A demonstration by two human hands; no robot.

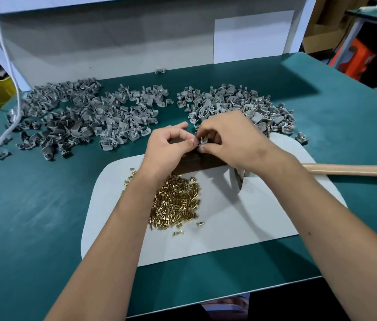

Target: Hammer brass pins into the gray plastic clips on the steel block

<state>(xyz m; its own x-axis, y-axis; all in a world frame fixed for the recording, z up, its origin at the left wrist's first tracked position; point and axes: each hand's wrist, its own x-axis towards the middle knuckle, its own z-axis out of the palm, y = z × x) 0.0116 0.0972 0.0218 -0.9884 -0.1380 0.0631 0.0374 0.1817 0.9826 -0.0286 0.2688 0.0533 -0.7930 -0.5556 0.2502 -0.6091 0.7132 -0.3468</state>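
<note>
1. I saw the left hand (pixel 168 144) and the right hand (pixel 229 137) meeting fingertip to fingertip over the steel block (pixel 196 164), both pinching one gray plastic clip (pixel 202 142) between them.
2. A brass pin (pixel 202 137) stood upright in that clip, just under the right hand's curled fingers; whether those fingers touched the pin itself I could not tell.
3. The clip looked light and stiff, so I judged it would skid or tip on the block unless held by its outer edges, clear of the pin.
4. The pin was small, smooth and probably slippery; I reckoned it wanted a thumb-and-forefinger pinch low on the shank until it seated.
5. The loose brass pins (pixel 174 202) lay heaped just below the left wrist on the white mat (pixel 240 223).
6. The hammer (pixel 349 170) lay untouched beyond the right wrist, its wooden handle pointing away to that side; its head was hidden by the forearm. I judged it the only heavy item, best taken near the handle's end.
7. Heaps of clips (pixel 85 114) lay beyond both hands.
</note>
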